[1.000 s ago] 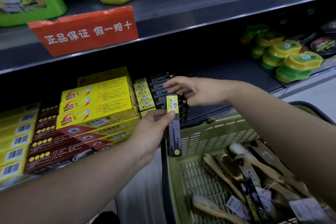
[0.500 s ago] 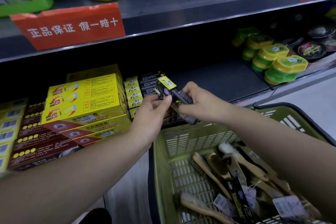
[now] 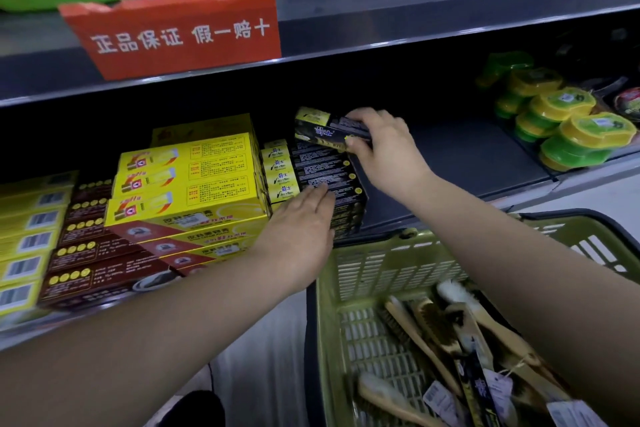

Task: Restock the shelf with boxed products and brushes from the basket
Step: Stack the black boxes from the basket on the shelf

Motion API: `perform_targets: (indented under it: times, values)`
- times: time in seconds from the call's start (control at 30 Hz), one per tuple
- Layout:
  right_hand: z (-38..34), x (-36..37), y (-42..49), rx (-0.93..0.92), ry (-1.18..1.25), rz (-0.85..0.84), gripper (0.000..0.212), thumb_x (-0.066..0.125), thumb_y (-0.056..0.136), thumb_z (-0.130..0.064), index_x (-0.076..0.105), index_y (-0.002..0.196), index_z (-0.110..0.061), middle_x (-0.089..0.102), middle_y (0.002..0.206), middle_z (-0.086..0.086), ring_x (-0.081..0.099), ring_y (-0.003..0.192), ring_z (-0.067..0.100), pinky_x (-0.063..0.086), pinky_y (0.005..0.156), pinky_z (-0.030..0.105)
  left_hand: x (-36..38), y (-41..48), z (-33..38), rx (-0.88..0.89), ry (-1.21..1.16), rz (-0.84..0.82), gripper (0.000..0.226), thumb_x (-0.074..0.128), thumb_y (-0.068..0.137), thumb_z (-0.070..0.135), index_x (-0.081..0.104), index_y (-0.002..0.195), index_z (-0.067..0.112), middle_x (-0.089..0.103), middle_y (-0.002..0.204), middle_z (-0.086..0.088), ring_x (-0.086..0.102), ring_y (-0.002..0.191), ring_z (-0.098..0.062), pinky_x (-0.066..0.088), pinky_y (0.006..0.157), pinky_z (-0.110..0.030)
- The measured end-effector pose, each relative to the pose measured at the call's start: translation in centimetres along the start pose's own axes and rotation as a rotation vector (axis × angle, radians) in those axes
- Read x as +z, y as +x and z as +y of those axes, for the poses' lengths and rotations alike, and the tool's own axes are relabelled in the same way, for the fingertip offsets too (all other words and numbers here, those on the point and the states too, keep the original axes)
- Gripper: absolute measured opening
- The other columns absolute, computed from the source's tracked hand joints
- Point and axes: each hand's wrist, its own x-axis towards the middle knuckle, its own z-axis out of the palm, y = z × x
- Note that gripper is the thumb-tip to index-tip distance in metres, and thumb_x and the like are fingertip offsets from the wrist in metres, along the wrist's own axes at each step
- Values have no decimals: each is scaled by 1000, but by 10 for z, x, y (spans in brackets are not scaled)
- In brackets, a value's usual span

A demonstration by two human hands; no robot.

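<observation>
Black-and-yellow box (image 3: 323, 130) held just above the stack of black boxes (image 3: 322, 166) on the lower shelf (image 3: 467, 156), tilted a bit, yellow end to the left. Right grip (image 3: 384, 146) closed round the box's right end. Left grip (image 3: 301, 222) flat, fingers straight, fingertips on the stack front. Yellow boxes (image 3: 194, 180) just left of the stack. Green basket (image 3: 381, 246) below right, wooden brushes (image 3: 436, 322) inside. Red sign (image 3: 176, 31) on upper shelf edge.
</observation>
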Motion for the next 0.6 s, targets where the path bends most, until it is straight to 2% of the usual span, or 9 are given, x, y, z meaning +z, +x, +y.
perform_targets:
  times: [0.1, 0.17, 0.37, 0.43, 0.6]
  values:
    - [-8, 17, 29, -10, -169, 30, 40, 50, 93, -23, 50, 132, -24, 46, 128, 16, 38, 114, 36, 35, 95, 41, 1, -2, -2, 11, 9, 4, 59, 33, 99, 26, 3, 149, 13, 0, 158, -4, 1, 145, -18, -1, 114, -27]
    - [-9, 29, 43, 22, -217, -22, 41, 49, 94, -21, 48, 134, -29, 39, 136, 16, 33, 119, 38, 34, 97, 42, 1, -2, -2, 7, -2, -10, 59, 31, 100, 25, 0, 149, 13, -3, 158, -4, -2, 145, -17, -4, 113, -26]
    - [-6, 59, 62, 52, -188, -378, 41, 32, 101, -23, 38, 140, -35, 24, 148, 15, 22, 131, 38, 22, 108, 41, 4, -3, 0, 3, -1, -33, 62, 30, 100, 29, -4, 149, 12, -9, 158, -4, -8, 144, -17, -11, 108, -24]
    - [-5, 62, 64, 60, -190, -445, 42, 27, 102, -25, 34, 142, -35, 23, 150, 14, 20, 134, 40, 20, 109, 41, 4, -4, -1, 10, 6, -40, 63, 30, 100, 30, -6, 148, 12, -11, 158, -4, -10, 144, -17, -13, 105, -24]
    - [0, 63, 62, 69, -162, -440, 42, 26, 102, -31, 30, 144, -34, 22, 153, 9, 20, 136, 37, 23, 109, 43, 4, -4, -2, 13, -10, -32, 64, 31, 99, 32, -5, 148, 13, -9, 158, -3, -9, 144, -17, -13, 104, -23]
